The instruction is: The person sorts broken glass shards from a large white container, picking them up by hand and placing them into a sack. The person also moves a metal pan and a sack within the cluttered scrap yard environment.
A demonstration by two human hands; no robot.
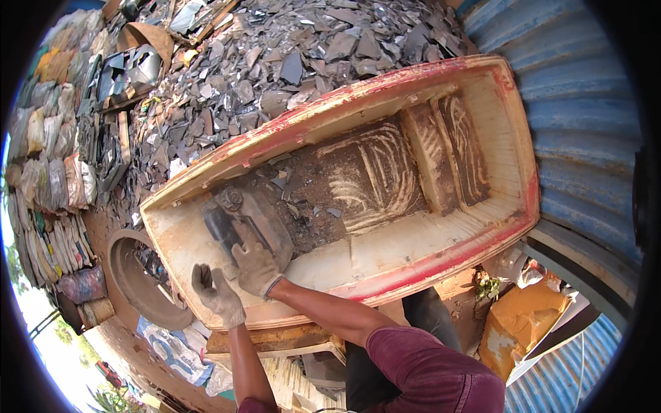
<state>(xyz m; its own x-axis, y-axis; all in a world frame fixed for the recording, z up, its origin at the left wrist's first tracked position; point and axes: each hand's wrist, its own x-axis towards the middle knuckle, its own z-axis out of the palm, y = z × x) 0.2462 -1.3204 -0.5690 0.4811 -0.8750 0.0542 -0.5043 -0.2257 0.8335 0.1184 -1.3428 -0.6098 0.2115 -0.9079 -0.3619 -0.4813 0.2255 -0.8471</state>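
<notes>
A dirty dark plastic container (274, 219) with a round cap, shaped like a jerrycan, lies in the left end of a long cream tub with a worn red rim (441, 265). On the container's near side rests my gloved right hand (256, 267), its fingers stretched out and partly hard to make out against the container. Just left of it, over the tub's near left edge, my gloved left hand (219, 297) is raised with fingers apart and nothing in it. Dark broken plastic pieces (323, 212) and dirt lie on the tub floor beside the container.
A large heap of dark plastic shards (330, 48) rises behind the tub. Blue corrugated sheeting (578, 117) stands at right. A round brown basin (131, 282) sits at left, near stacked bags (51, 179). An orange-brown carton (527, 320) lies at lower right.
</notes>
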